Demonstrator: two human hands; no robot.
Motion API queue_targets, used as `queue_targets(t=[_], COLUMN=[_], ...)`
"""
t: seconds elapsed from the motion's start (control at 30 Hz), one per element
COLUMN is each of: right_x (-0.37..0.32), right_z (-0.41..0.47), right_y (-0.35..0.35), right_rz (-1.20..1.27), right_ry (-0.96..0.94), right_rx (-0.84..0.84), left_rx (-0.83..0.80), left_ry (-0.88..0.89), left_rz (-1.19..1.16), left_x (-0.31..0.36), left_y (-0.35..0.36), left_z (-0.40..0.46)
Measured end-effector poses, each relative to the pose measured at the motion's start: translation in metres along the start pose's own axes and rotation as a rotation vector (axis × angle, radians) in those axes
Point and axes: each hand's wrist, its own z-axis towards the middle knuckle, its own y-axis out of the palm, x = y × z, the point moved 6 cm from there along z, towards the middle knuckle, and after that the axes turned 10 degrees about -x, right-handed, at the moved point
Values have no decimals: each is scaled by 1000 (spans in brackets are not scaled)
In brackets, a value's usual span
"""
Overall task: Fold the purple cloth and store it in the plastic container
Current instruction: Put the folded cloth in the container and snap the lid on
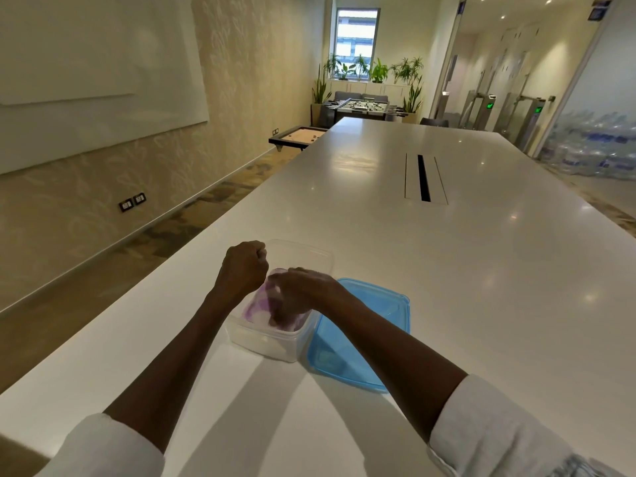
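- Purple cloth point(256, 301) lies inside the clear plastic container point(265, 340), which stands on the white table point(447, 270).
- Left hand point(245, 266) hovers at the container's left rim, fingers curled into a fist that holds nothing.
- Right hand point(297, 290) reaches down into the container onto the cloth; motion blur hides whether its fingers grip or merely press.
- Blue lid point(364, 335) lies just right of the container.
- No writing is legible.

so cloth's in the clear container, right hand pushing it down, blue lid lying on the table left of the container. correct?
Not quite. In the head view the blue lid lies to the right of the container, not the left. The rest holds: the purple cloth is inside, with the right hand on it.
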Motion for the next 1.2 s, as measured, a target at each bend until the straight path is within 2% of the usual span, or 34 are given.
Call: queue_targets(t=[0.1,0.3,0.43,0.63,0.8,0.97,1.2], right_x=[-9,-11,9,57,114,152,166], right_z=[-6,-11,-8,-54,-100,-113,-118], right_y=[1,-2,-15,-34,-14,37,89], right_rz=[-80,-72,156,462,521,509,502], right_ry=[-81,-127,-57,-6,194,350,335], right_rx=[-80,-81,163,560,765,629,498], left_rx=[17,30,45,115,169,159,63], left_ry=[1,12,7,96,185,246,251], left_rz=[-2,8,-1,-32,-64,-104,-104], left_x=[1,7,11,45,89,129,154], left_y=[0,-2,-6,-12,-10,8,50], left_z=[-2,-5,-5,-12,-26,-45,-67])
